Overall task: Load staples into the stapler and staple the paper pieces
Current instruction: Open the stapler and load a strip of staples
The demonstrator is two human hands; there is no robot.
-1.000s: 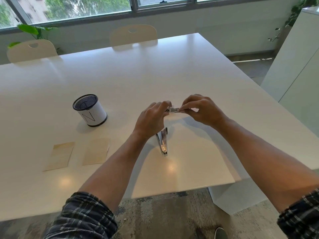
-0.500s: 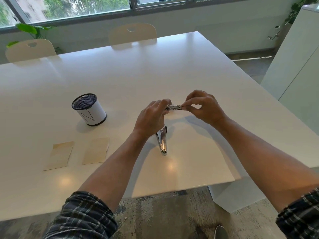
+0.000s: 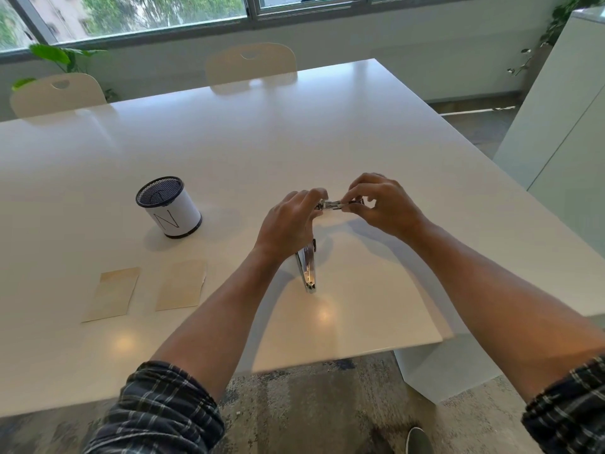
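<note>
A metal stapler (image 3: 307, 267) lies swung open on the white table (image 3: 294, 152), its shiny lower arm pointing toward me. My left hand (image 3: 288, 221) grips the stapler's raised part at the far end. My right hand (image 3: 383, 204) pinches a short silver strip of staples (image 3: 332, 204) against that part, between the two hands. Two tan paper pieces (image 3: 113, 293) (image 3: 181, 285) lie flat side by side on the table to the left, apart from the hands.
A black mesh cup with a white label (image 3: 170, 208) stands left of the hands. Two pale chairs (image 3: 252, 65) sit at the table's far side. A white cabinet (image 3: 563, 126) stands at the right. The table's near edge runs just below the stapler.
Both hands stay together over the stapler; the right hand's fingers have shifted slightly along the staple strip. The view has tilted a little.
</note>
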